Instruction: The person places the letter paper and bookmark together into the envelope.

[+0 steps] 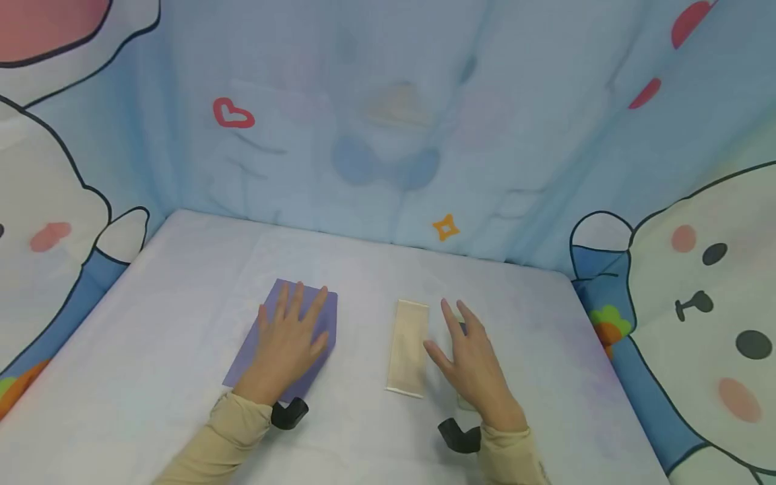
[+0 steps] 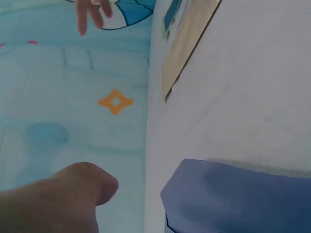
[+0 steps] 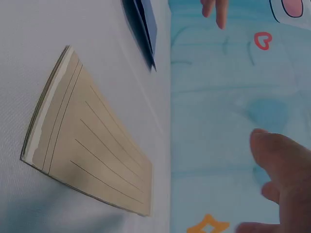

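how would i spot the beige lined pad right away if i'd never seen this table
On the white table, look between the left hand and the right hand. The beige lined pad is the long, narrow rectangle beside the right hand's thumb. Unlike the wider purple item beneath the left hand, it shows thin ruled lines.

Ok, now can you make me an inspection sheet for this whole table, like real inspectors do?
Surface: white tabletop, looks smooth.
Job's things: purple folder-like piece under the left hand; beige lined pad lying flat between the hands; third flat item, mostly hidden beneath the right hand in the head view, so can't tell what it is.
Clutter: nothing seen.
Hands: left hand spread over the purple piece; right hand open beside the pad, holding nothing.
Cables: nothing seen.
Surroundings: blue cartoon curtain behind the table.
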{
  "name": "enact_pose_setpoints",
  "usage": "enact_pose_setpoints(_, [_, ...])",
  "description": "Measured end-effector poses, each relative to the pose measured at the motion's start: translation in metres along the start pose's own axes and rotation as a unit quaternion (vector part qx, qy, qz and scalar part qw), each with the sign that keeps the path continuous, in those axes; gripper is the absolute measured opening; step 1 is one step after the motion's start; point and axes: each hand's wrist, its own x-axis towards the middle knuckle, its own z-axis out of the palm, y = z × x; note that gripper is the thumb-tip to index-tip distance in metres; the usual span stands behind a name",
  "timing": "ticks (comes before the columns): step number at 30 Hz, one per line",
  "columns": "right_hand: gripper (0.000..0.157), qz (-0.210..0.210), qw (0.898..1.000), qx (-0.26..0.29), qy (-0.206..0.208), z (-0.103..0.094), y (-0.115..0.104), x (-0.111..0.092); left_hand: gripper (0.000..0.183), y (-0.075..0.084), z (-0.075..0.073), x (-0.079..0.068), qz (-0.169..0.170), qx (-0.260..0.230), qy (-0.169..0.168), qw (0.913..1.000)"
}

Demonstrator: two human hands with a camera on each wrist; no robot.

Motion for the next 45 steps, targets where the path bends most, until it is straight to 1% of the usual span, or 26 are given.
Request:
enact_pose_setpoints(2, [0.070, 0.006, 0.999, 0.004, -0.034, 0.003, -0.001, -0.001, 0.069, -0.004, 0.002, -0.003, -0.019, -0.006, -0.027, 0.9994])
enact_pose_setpoints(6, [0.063, 0.042, 0.994, -0.005, -0.099, 0.012, -0.006, 0.000, 0.065, -0.014, 0.005, -0.007, -0.064, -0.028, -0.082, 0.9942])
enact_pose_setpoints(9, [0.062, 0.087, 0.987, -0.011, -0.134, 0.021, -0.014, 0.003, 0.063, -0.023, 0.006, -0.008, -0.089, -0.039, -0.108, 0.9894])
enact_pose_setpoints(12, [0.064, 0.122, 0.980, -0.006, -0.156, 0.029, -0.022, 0.007, 0.062, -0.033, 0.006, -0.009, -0.105, -0.040, -0.125, 0.9858])
enact_pose_setpoints(16, [0.068, 0.149, 0.975, -0.002, -0.165, 0.037, -0.031, 0.010, 0.065, -0.042, 0.006, -0.012, -0.119, -0.043, -0.143, 0.9817])
enact_pose_setpoints(22, [0.076, 0.190, 0.964, -0.016, -0.188, 0.039, -0.043, 0.017, 0.067, -0.049, 0.000, -0.013, -0.138, -0.056, -0.152, 0.9772])
enact_pose_setpoints(25, [0.078, 0.203, 0.958, -0.012, -0.202, 0.038, -0.047, 0.019, 0.068, -0.050, -0.005, -0.012, -0.148, -0.061, -0.158, 0.9743])
enact_pose_setpoints(29, [0.076, 0.223, 0.950, -0.003, -0.217, 0.034, -0.051, 0.020, 0.068, -0.049, -0.011, -0.011, -0.155, -0.065, -0.170, 0.9710])
enact_pose_setpoints(34, [0.078, 0.246, 0.942, 0.004, -0.230, 0.032, -0.057, 0.019, 0.070, -0.047, -0.017, -0.014, -0.163, -0.065, -0.181, 0.9676])
enact_pose_setpoints(38, [0.081, 0.250, 0.941, 0.005, -0.228, 0.031, -0.062, 0.017, 0.070, -0.047, -0.025, -0.017, -0.162, -0.065, -0.189, 0.9665])
enact_pose_setpoints(42, [0.080, 0.250, 0.943, 0.006, -0.219, 0.033, -0.065, 0.016, 0.067, -0.050, -0.033, -0.021, -0.157, -0.063, -0.186, 0.9679])
enact_pose_setpoints(45, [0.081, 0.253, 0.942, 0.009, -0.218, 0.036, -0.067, 0.015, 0.065, -0.053, -0.037, -0.024, -0.158, -0.062, -0.187, 0.9676])
